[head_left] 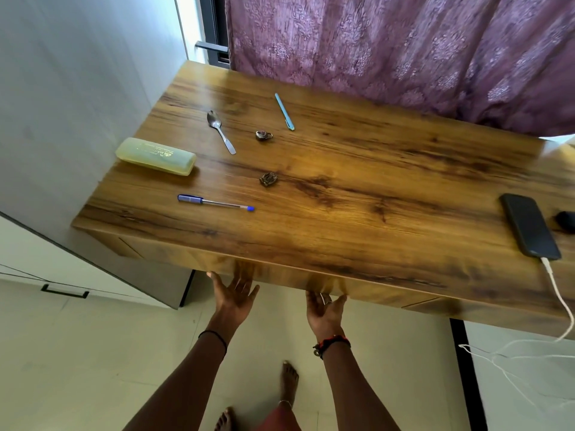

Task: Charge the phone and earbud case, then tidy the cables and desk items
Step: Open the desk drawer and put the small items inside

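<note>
At the right end of the worktop (pixel 357 188), near the front edge: phone (pixel 530 227), flat, long axis running front to back. Plugged into its near end: white cable (pixel 557 293), hanging over the front edge and trailing in loose loops onto the floor (pixel 93 353). Just beside the phone on its right: dark rounded item (pixel 564 220), cut by the frame edge, identity not determinable.

Low at the front edge of the worktop, left of centre and well apart from the phone: left hand (pixel 235 290) and right hand (pixel 325 309). Fingers of both released, straight and spread, grasping nothing. Fingertips at the front panel; contact not determinable because of blur.

On the left half of the worktop, all apart from one another:
- yellow-green case (pixel 155 156) at the left edge;
- blue pen (pixel 214 203) nearest the front;
- small brown metal object (pixel 268 179);
- small padlock (pixel 264 135);
- spoon (pixel 221 132);
- light-blue pen (pixel 284 112) farthest back.

Behind the worktop: purple patterned curtain (pixel 404 42).
</note>
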